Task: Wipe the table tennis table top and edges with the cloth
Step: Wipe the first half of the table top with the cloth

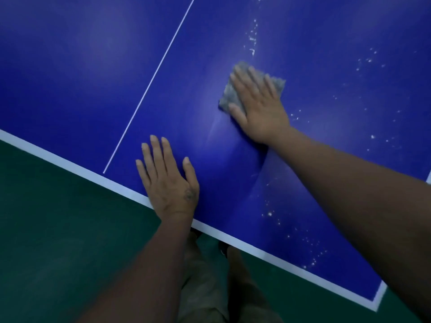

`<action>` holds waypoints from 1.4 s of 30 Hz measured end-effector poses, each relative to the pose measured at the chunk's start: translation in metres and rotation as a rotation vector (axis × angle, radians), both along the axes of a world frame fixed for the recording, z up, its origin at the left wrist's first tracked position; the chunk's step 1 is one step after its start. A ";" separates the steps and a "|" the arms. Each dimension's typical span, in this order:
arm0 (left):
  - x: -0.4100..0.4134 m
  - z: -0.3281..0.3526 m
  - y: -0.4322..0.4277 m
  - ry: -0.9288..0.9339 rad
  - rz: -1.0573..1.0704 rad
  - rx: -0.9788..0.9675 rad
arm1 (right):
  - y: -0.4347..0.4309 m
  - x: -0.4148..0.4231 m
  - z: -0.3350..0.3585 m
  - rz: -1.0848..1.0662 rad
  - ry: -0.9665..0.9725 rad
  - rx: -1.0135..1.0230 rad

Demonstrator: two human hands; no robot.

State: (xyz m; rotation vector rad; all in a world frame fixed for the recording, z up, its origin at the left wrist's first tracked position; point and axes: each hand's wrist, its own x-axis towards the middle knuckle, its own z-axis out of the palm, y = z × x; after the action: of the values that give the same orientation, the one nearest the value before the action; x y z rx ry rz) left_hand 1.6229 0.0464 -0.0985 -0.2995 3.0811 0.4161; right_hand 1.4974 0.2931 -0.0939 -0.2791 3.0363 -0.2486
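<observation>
The blue table tennis table top point(81, 66) fills most of the view, with a thin white centre line point(149, 85) and a white edge band point(70, 162) along its near side. A folded grey cloth point(231, 96) lies flat on the blue surface right of the centre line. My right hand point(258, 108) presses on the cloth with straight, spread fingers and covers most of it. My left hand point(168, 180) rests flat on the table near the white edge, fingers straight, holding nothing. White specks and dust point(253, 40) lie beyond and to the right of the cloth.
More white specks point(310, 255) are scattered near the table's near right corner point(375, 304). Faint wipe streaks point(217, 127) show left of my right hand. Dark green floor point(58, 229) lies below the table edge. My legs and shoes point(210, 264) stand close against that edge.
</observation>
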 end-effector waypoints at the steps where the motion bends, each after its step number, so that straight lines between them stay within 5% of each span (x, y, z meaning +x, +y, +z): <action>1: -0.001 -0.005 0.000 0.004 -0.003 -0.035 | 0.000 -0.012 0.000 -0.075 -0.025 -0.001; 7: 0.000 -0.007 0.001 0.047 -0.013 -0.049 | -0.049 0.018 0.006 -0.372 -0.042 -0.028; 14: 0.000 -0.003 0.000 0.030 -0.017 -0.060 | -0.060 0.169 -0.001 0.027 -0.077 -0.063; 19: 0.001 -0.003 0.000 0.035 -0.015 -0.060 | 0.002 0.120 -0.007 0.309 -0.007 -0.055; 26: 0.001 -0.005 -0.001 0.042 -0.008 -0.081 | 0.050 -0.006 -0.001 -0.171 -0.033 -0.012; 30: 0.000 -0.005 -0.001 0.050 -0.006 -0.075 | 0.001 0.019 0.005 -0.332 -0.072 -0.071; 37: 0.000 -0.007 -0.002 0.034 0.003 -0.080 | -0.052 0.178 0.000 0.035 -0.076 -0.109; 42: 0.000 -0.008 -0.004 0.009 0.008 -0.077 | 0.012 0.130 -0.003 0.238 -0.033 -0.110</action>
State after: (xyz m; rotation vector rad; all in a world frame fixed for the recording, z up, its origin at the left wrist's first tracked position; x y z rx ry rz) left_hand 1.6231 0.0425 -0.1067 -0.3125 3.1108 0.3004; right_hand 1.6269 0.3050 -0.0973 -0.6314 2.9242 -0.3972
